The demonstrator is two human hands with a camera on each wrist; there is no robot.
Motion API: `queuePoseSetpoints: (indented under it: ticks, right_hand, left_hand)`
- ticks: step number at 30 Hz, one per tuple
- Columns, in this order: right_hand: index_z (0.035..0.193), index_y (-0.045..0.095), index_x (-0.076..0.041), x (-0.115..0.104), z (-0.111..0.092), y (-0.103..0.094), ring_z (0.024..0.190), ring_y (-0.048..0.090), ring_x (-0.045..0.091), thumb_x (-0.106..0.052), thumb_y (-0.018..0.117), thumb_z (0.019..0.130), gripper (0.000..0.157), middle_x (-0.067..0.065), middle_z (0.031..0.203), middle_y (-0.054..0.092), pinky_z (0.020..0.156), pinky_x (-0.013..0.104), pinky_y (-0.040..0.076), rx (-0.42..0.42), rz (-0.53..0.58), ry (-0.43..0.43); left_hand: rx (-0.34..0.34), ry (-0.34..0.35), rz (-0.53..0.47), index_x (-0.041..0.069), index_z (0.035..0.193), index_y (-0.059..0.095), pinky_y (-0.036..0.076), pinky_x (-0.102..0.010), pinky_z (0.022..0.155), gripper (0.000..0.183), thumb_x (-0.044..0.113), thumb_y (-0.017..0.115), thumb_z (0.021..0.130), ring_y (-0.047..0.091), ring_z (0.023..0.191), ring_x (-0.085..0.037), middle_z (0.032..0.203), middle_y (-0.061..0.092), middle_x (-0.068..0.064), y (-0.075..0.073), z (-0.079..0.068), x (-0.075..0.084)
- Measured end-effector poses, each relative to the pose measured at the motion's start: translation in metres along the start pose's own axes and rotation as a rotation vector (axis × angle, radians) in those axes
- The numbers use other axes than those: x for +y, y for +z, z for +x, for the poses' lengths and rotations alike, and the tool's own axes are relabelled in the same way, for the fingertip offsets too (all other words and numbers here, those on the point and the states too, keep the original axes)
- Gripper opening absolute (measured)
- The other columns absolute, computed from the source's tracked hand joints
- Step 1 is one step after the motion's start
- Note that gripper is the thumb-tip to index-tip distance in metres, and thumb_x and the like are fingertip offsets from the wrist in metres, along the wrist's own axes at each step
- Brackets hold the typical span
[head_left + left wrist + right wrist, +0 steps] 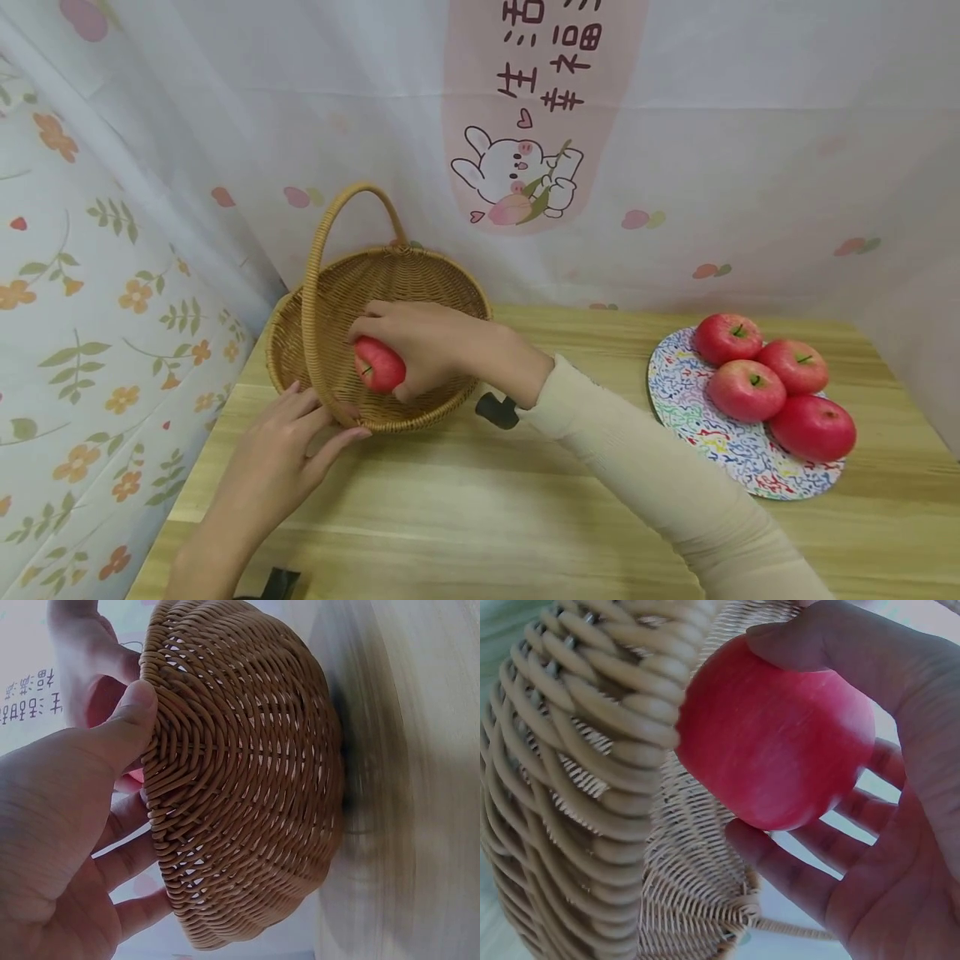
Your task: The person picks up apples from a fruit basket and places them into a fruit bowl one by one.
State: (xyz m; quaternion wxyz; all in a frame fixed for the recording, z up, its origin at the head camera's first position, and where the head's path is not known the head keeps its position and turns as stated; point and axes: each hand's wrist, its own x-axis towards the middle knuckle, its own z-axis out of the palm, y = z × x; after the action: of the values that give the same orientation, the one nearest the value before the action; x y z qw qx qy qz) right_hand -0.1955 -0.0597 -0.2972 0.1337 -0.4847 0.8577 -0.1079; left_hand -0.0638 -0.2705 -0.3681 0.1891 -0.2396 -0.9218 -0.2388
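Note:
A wicker basket (442, 271) with a tall arched handle (311, 308) stands at the back left of the table. My right hand (431, 337) holds a red apple (378, 367) over the basket's mouth. In the right wrist view, thumb and fingers go round that apple (780, 742), close beside the woven rim (656, 727). My left hand (273, 454) grips the near-left rim by the foot of the handle. The left wrist view shows its thumb (135, 712) on the rim of the basket (247, 772), with the other fingers reaching behind the rim.
On the right, a round plate (678, 375) with colourful squiggles bears several red apples (746, 390). The wooden table (487, 517) ends at a printed white curtain (720, 167) behind and a flowered one (97, 333) on the left.

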Motion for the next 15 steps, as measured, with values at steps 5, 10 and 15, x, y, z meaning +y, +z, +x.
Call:
queuePoseSetpoints:
  ticks: [5,10,15]
  right_hand:
    - [0.145,0.056,-0.02,0.004,-0.01,0.003,0.112,0.06,0.012,-0.026,0.089,0.079,0.073,-0.003,0.136,0.055,0.091,0.026,0.054,0.08,0.072,0.007]
    - [0.144,0.054,-0.02,0.007,-0.023,0.006,0.113,0.06,0.011,-0.024,0.088,0.079,0.073,-0.002,0.137,0.053,0.092,0.024,0.054,0.167,0.162,0.014]
    - [0.145,0.053,-0.017,0.013,-0.039,0.01,0.117,0.059,0.012,-0.022,0.089,0.078,0.077,0.0,0.138,0.053,0.095,0.027,0.054,0.292,0.214,0.048]
  left_hand:
    - [0.005,0.003,-0.003,0.021,0.093,0.077,0.045,-0.063,0.11,0.021,0.02,0.092,0.079,0.066,0.098,-0.017,0.097,0.069,0.012,0.001,-0.001,-0.001]
    - [0.007,0.007,0.003,0.02,0.094,0.076,0.045,-0.063,0.11,0.022,0.019,0.092,0.079,0.068,0.099,-0.019,0.098,0.069,0.011,0.001,-0.001,-0.001]
    - [0.011,0.016,0.006,0.019,0.094,0.076,0.045,-0.064,0.11,0.019,0.023,0.09,0.082,0.068,0.098,-0.019,0.097,0.069,0.01,0.001,-0.001,-0.001]
